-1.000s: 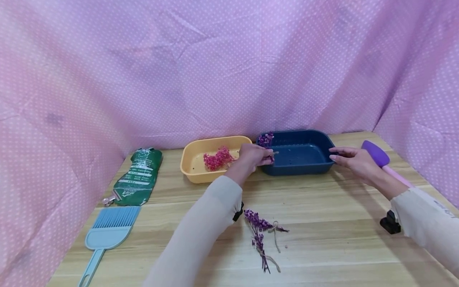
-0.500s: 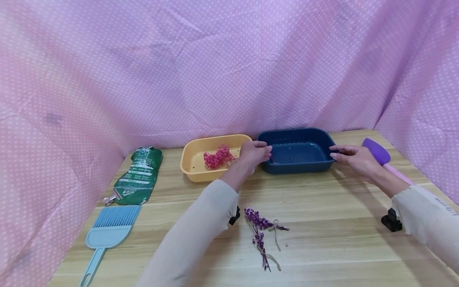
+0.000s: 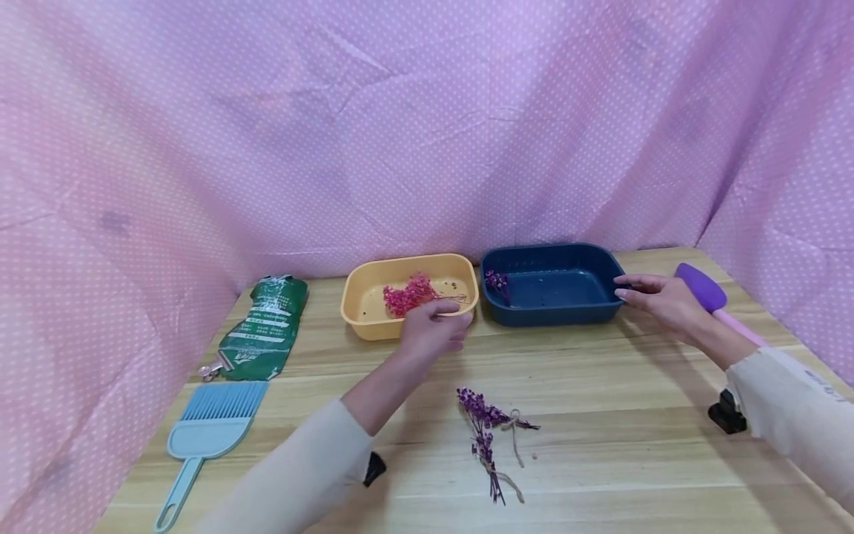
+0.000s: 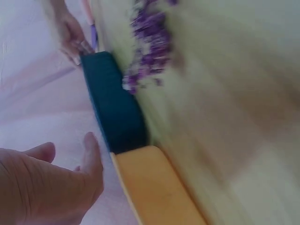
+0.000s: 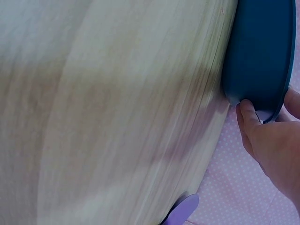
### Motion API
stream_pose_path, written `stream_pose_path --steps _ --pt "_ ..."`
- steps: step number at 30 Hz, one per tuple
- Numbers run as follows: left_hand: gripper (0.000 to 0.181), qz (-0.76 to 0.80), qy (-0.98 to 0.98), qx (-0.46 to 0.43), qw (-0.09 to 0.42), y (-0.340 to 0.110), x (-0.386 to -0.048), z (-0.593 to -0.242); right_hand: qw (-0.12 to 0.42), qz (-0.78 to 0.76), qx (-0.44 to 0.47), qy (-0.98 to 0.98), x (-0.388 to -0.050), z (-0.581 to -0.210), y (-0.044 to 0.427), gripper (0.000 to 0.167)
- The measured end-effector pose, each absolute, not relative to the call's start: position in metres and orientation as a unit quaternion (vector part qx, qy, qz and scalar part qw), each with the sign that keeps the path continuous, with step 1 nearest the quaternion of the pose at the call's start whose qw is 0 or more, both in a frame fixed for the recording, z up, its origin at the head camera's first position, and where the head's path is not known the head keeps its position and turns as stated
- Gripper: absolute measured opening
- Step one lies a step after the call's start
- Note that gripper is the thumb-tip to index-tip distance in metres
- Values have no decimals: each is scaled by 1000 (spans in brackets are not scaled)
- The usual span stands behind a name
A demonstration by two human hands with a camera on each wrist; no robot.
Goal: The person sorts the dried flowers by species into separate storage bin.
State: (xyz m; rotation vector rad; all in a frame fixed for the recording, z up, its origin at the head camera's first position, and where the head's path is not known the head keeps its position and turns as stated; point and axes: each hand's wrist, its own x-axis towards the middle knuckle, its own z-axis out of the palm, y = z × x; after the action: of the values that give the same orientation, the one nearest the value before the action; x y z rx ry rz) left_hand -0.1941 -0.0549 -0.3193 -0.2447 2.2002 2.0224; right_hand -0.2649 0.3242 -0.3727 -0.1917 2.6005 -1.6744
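Observation:
My left hand (image 3: 430,330) is over the front rim of the yellow tray (image 3: 353,326), its fingers loosely extended and holding nothing. A sprig of pink dried flowers (image 3: 407,294) lies in that tray. My right hand (image 3: 670,302) holds the right end of the dark blue tray (image 3: 550,315), thumb and fingers at its rim, as the right wrist view also shows. Inside the blue tray, at its left end, rests a small purple dried-flower bunch (image 3: 497,282). Two twine-tied purple flower bunches (image 3: 485,423) lie on the table in front.
To the left lie a green bag (image 3: 267,326) with a metal clip (image 3: 215,366) and a light blue brush (image 3: 208,437). A purple-headed shovel (image 3: 700,288) lies beside my right forearm. Pink dotted cloth (image 3: 427,133) hangs behind the table.
My left hand has let go of the purple bunch inside the blue tray and drawn back left, toward me. My right hand has stayed at the blue tray's right end.

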Motion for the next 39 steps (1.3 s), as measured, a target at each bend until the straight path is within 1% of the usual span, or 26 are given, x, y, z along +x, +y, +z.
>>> stream_pose_path --steps 4,6,8,12,15,20,26,29,33,36,39 --pt "38 675 728 -71 95 -78 -171 -324 28 -550 -62 832 -264 -373 325 34" --pt "39 675 726 -74 107 -87 -160 -326 31 -556 -62 829 -264 -373 324 33" --pt "40 672 727 -74 118 -94 -150 -327 30 -551 -63 832 -264 -372 324 37" --pt "43 668 725 -79 145 -102 -130 -331 24 -531 -67 845 -264 -372 324 50" --pt "45 665 722 -87 169 -103 -116 -336 23 -523 -68 850 -264 -372 324 55" --pt "44 664 714 -90 201 -98 -101 -350 21 -528 -70 846 -265 -372 324 55" --pt "44 663 710 -78 222 -87 -95 -368 25 -532 -70 844 -266 -374 325 56" --pt "42 660 712 -70 228 -82 -96 -375 27 -536 -70 841 -266 -374 324 55" --pt "38 646 727 -61 224 -75 -99 -380 26 -541 -73 837 -266 -372 324 47" --pt "34 614 761 -45 204 -69 -101 -381 23 -545 -75 835 -265 -371 324 40" --pt "30 557 813 -10 172 -63 -102 -382 21 -545 -75 835 -265 -371 325 38"
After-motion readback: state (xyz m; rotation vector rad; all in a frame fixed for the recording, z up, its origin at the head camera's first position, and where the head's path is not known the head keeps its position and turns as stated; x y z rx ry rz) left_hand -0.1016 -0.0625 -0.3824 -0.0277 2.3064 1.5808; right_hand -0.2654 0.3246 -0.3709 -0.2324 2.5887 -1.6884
